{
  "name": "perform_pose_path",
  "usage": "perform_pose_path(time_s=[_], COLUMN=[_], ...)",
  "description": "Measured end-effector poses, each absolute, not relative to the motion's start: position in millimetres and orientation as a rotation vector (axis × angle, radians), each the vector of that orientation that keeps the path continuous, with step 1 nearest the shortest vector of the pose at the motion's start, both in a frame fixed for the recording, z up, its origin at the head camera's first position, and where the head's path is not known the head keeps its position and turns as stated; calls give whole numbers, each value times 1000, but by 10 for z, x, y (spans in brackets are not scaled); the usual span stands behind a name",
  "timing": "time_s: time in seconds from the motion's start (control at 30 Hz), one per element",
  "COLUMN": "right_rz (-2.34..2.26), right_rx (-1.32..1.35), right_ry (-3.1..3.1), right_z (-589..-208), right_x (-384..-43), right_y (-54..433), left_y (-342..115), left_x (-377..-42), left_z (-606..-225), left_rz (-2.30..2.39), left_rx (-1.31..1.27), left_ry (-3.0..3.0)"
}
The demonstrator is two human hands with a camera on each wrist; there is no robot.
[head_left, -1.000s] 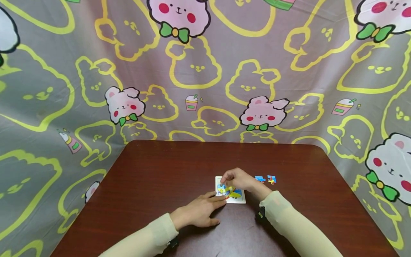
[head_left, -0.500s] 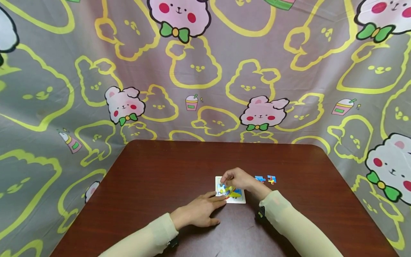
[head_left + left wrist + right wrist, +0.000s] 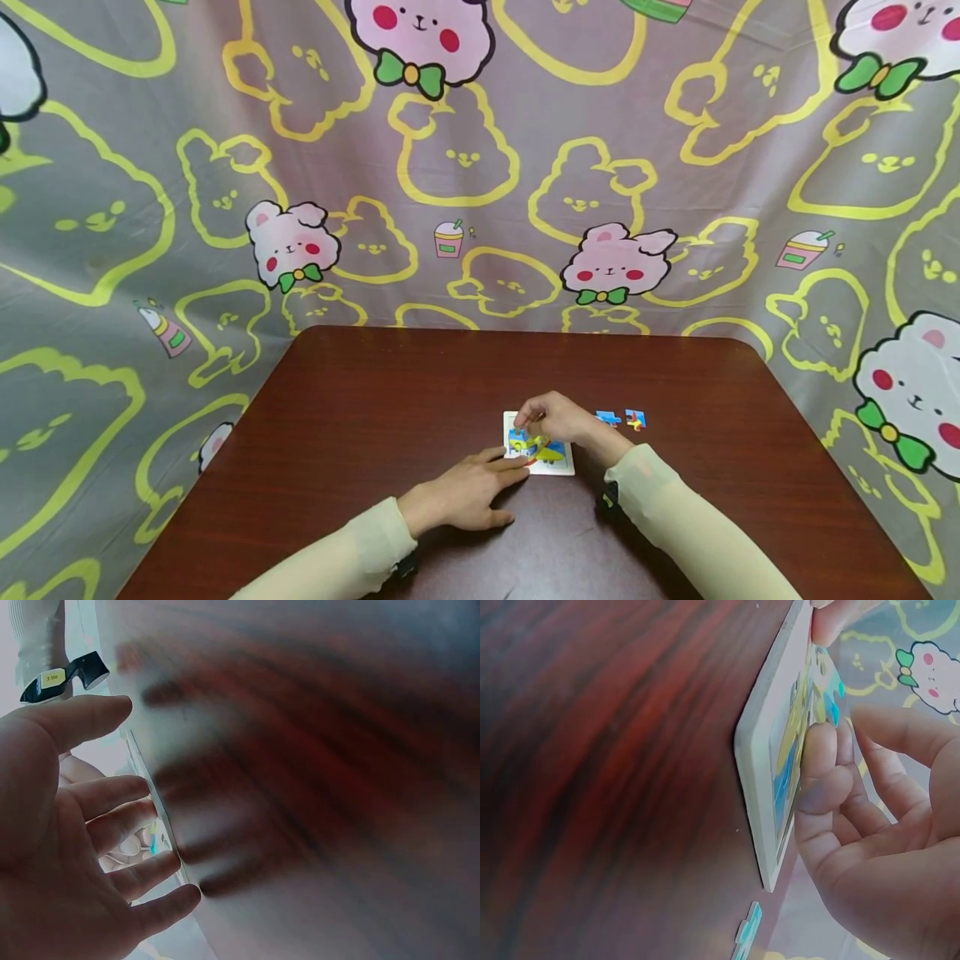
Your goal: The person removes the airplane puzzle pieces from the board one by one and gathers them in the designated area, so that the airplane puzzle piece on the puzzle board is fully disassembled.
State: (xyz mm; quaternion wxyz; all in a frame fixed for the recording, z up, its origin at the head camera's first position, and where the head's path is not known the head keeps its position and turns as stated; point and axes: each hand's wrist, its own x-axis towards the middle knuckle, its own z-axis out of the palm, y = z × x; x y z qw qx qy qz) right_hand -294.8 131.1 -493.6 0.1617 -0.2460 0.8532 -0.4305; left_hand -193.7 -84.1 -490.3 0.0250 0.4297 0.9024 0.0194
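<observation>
A small white-framed jigsaw puzzle [image 3: 560, 468] with a yellow and blue picture lies on the table, partly covered by both hands. My left hand [image 3: 474, 492] lies beside it with fingers spread, the fingertips resting on its near left edge. Over the upper part of the board, my right hand [image 3: 562, 419] has curled fingers. At its fingertips it pinches a blue and yellow puzzle piece [image 3: 830, 688], which stands tilted against the board in the right wrist view. The exact finger contact is partly hidden. Tucked fingers [image 3: 821, 750] of that hand are close to the board.
Two loose puzzle pieces lie right of the board: a blue piece [image 3: 607, 418] and a blue, red and yellow piece [image 3: 635, 419]. The dark brown table [image 3: 390, 392] meets a patterned cloth [image 3: 480, 225] behind and at both sides.
Both hands stay almost in place. The piece under my right fingertips shows stronger blue and yellow than before, as its tilt has shifted slightly.
</observation>
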Motion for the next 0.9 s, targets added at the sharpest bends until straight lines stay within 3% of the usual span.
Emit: perform_pose_path(time_s=[0.9], right_rz=[-1239], right_rx=[-675], right_ry=[2438], right_z=[-4942], right_x=[-2980], right_y=[1325], left_y=[-840], left_x=[-1937], left_z=[-4894], left_rz=[83], left_rx=[1307], left_ry=[2788])
